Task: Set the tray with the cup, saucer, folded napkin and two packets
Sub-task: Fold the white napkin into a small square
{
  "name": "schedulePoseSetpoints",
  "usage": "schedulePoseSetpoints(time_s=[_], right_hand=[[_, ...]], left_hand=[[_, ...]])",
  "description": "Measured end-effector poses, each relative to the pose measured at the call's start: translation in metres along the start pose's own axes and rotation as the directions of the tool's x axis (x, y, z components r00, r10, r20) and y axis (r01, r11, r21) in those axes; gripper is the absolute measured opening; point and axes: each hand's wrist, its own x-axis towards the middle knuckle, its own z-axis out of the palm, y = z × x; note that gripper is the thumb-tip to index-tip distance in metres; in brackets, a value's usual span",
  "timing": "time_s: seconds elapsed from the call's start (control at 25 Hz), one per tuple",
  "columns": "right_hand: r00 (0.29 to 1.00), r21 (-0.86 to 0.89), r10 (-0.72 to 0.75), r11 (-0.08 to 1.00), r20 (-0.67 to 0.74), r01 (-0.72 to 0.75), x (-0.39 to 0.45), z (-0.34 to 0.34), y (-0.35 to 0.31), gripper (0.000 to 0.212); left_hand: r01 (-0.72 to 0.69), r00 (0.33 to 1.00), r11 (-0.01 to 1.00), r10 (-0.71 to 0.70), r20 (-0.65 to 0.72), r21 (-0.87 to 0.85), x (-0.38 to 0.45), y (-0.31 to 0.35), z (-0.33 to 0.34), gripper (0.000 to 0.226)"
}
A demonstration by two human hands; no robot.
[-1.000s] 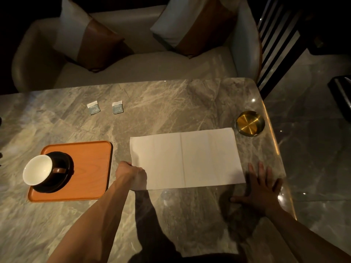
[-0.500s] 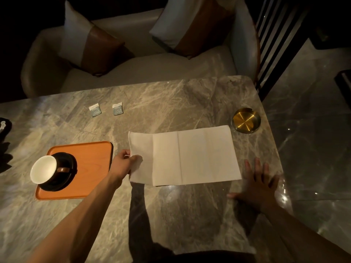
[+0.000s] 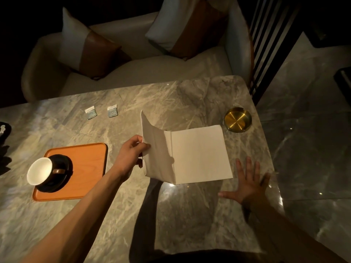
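A white napkin [image 3: 199,154] lies on the marble table [image 3: 171,215]. Its left half stands up off the table, pinched at the left edge by my left hand [image 3: 131,152]. My right hand [image 3: 247,181] rests flat on the table just right of the napkin's near right corner, fingers spread, holding nothing. An orange tray [image 3: 89,158] sits at the left. On its left part stands a dark saucer [image 3: 64,179] with a cup [image 3: 40,170], white inside, on it. Two small packets [image 3: 90,112] [image 3: 112,111] lie side by side on the table beyond the tray.
A round brass dish [image 3: 237,119] sits near the table's right edge, beyond the napkin. A pale sofa [image 3: 133,73] with two cushions runs behind the table. A dark object [image 3: 3,130] pokes in at the left edge. The table's right edge drops to a glossy floor.
My left hand has lifted the napkin's left edge up and toward the right, so the left half now stands upright. My right hand has stayed flat on the table.
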Motion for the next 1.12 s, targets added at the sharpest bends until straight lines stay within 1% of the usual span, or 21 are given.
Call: schedulePoseSetpoints(time_s=[0.16, 0.28, 0.4, 0.52, 0.72, 0.92, 1.12], right_hand=[[1.000, -0.001, -0.008, 1.000, -0.005, 0.008, 0.000, 0.001, 0.001, 0.146], [1.000, -0.007, -0.015, 1.000, -0.021, 0.015, 0.000, 0.002, 0.001, 0.145], [0.999, -0.008, -0.021, 1.000, -0.041, 0.020, 0.000, 0.004, 0.003, 0.144], [0.997, -0.007, -0.023, 1.000, -0.075, 0.022, 0.001, 0.007, 0.004, 0.143], [0.993, -0.031, -0.008, 1.000, -0.122, 0.004, 0.002, 0.012, 0.004, 0.143], [0.991, -0.010, -0.020, 1.000, -0.133, 0.019, 0.003, 0.013, 0.005, 0.143], [0.989, -0.015, -0.029, 1.000, -0.142, 0.027, 0.004, 0.014, 0.006, 0.141]], left_hand=[[-0.061, 0.996, 0.998, 0.061, 0.060, -0.002, -0.004, 0.021, 0.027, 0.011], [-0.118, 0.990, 0.991, 0.112, 0.085, 0.068, -0.003, 0.031, 0.049, 0.015], [-0.178, 0.984, 0.967, 0.173, 0.047, 0.183, 0.000, 0.035, 0.076, 0.015], [-0.183, 0.982, 0.965, 0.188, -0.009, 0.190, 0.005, 0.035, 0.107, 0.016], [-0.158, 0.987, 0.944, 0.154, 0.038, 0.288, 0.019, 0.024, 0.160, 0.013], [-0.113, 0.991, 0.898, 0.073, 0.109, 0.426, 0.033, 0.003, 0.200, 0.011], [-0.053, 0.987, 0.878, -0.027, 0.160, 0.476, 0.044, -0.008, 0.229, 0.010]])
